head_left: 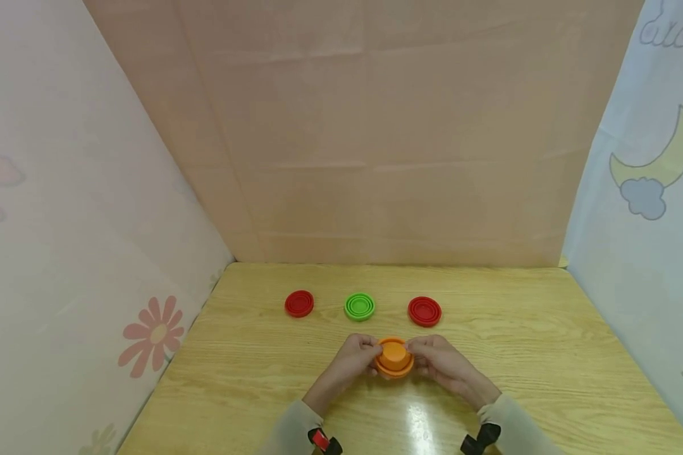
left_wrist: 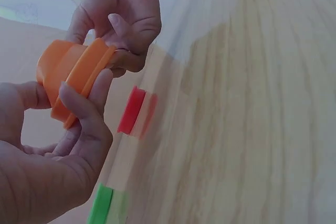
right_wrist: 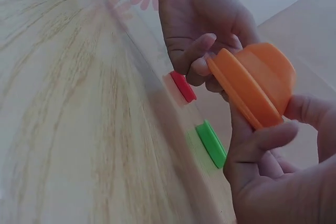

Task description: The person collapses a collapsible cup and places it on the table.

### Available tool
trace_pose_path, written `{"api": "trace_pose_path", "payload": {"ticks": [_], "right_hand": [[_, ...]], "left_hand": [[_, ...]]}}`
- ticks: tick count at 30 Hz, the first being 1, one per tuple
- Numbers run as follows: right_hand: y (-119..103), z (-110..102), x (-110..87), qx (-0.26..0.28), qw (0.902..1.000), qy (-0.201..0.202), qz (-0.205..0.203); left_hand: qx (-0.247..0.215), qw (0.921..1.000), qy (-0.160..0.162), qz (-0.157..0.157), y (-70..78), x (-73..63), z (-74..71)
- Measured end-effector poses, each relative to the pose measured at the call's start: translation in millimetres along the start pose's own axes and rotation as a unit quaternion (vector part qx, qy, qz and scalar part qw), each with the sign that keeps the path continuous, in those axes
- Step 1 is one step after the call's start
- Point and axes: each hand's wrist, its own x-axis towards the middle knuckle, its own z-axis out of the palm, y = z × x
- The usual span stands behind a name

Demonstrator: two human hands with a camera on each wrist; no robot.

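Note:
An orange collapsible cup (head_left: 394, 357) is held above the near part of the table, its narrow end facing up in the head view. My left hand (head_left: 350, 359) pinches its left side between thumb and fingers. On the opposite side my right hand (head_left: 441, 363) grips it in the same way. Both wrist views show the cup's stepped side, partly pushed out from its wide rim; its inside is hidden. Beyond the hands lie a folded red cup (head_left: 299, 304) on the left, a folded green cup (head_left: 359, 306) in the middle and another red cup (head_left: 424, 311) on the right.
The wooden table (head_left: 250, 366) meets a tan sheet (head_left: 364, 139) at its back edge. White patterned sheets stand along both sides, the left one (head_left: 79, 221) with flowers, the right one (head_left: 615, 253) with a moon.

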Motion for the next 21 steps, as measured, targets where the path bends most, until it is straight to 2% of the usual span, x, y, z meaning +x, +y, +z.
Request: {"api": "trace_pose_path", "payload": {"ticks": [5,8,12,16,21], "right_hand": [[-0.1,4.4,-1.0,-0.023,0.9991,0.033,-0.013],[-0.2,6.2,-1.0,-0.032,0.9979,0.054,-0.015],[-1.4,6.1,-1.6,-0.045,0.996,0.075,-0.022],[-3.6,5.1,-3.3,-0.062,0.9948,0.072,-0.034],[-4.2,4.7,-3.2,-0.07,0.9939,0.075,-0.038]], "left_hand": [[-0.026,0.9995,-0.008,-0.014,-2.4,-0.5,-0.7],[-0.06,0.9976,-0.034,-0.012,-3.1,-0.9,-2.0],[-0.117,0.99,-0.079,-0.008,-4.2,-1.3,-4.6],[-0.15,0.9828,-0.107,-0.008,-4.0,-2.5,-6.3],[-0.163,0.9793,-0.12,-0.012,-2.0,-3.9,-6.9]]}}
